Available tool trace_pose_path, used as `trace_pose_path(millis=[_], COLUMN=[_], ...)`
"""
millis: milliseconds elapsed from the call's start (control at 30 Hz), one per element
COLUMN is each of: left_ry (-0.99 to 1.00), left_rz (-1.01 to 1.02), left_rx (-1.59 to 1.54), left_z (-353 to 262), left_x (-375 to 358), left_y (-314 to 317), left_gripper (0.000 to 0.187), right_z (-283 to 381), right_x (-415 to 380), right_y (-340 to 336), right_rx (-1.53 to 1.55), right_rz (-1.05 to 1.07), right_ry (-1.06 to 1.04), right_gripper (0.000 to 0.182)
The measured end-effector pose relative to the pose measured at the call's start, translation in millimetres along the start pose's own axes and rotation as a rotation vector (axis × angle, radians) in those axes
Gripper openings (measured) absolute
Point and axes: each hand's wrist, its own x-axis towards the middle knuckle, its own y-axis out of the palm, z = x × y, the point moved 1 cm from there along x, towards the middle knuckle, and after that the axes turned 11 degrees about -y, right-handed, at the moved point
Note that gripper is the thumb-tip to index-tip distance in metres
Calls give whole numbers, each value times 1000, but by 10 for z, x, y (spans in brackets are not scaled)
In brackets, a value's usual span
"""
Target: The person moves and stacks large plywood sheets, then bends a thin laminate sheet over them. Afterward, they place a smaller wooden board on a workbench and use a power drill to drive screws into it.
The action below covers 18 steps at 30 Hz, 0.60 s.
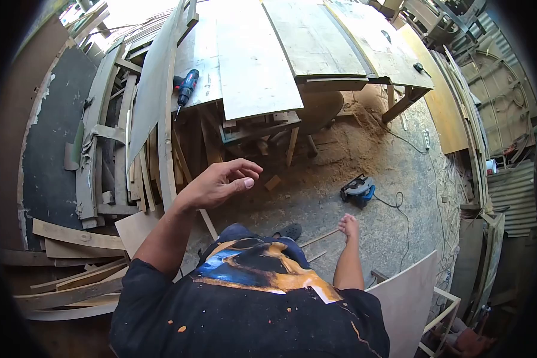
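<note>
1. Head view: we judge this a lull between grips. Our left hand (221, 184) is empty, thumb and fingers apart, nearest the wood block (272, 182).
2. Right hand (348, 226) beside a thin stick (321, 238) — closed on it or not, we cannot tell. Circular saw (359, 188) on the floor (382, 250), just ahead; reaching it would call for a stoop.
3. Count: two hands, one stick, one saw, one block, one drill (188, 88) — at least three pale panels (256, 71).

The bench (401, 105) carries pale boards (253, 62) side by side, a drill (188, 87) near left, and a small black object (418, 67) near right.
</note>
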Motion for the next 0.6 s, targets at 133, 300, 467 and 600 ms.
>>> trace_pose_path(millis=[133, 300, 467, 600], left_ry=[2, 67, -91, -301], left_rz=[55, -107, -618, -1118], left_rx=[15, -92, -283, 12], left_z=[-238, -199, 283, 1167], left_x=[495, 1287, 1985, 2467], left_y=[171, -249, -1165, -2054], left_gripper=[33, 35, 37, 59], right_z=[952, 1473, 1451, 1599], right_x=[324, 91, 57, 296], right_y=[-7, 623, 933, 830], right_rx=[88, 163, 48, 79], right_rz=[-8, 178, 403, 317], right_ry=[-132, -264, -138, -123], right_gripper=[24, 25, 26, 26])
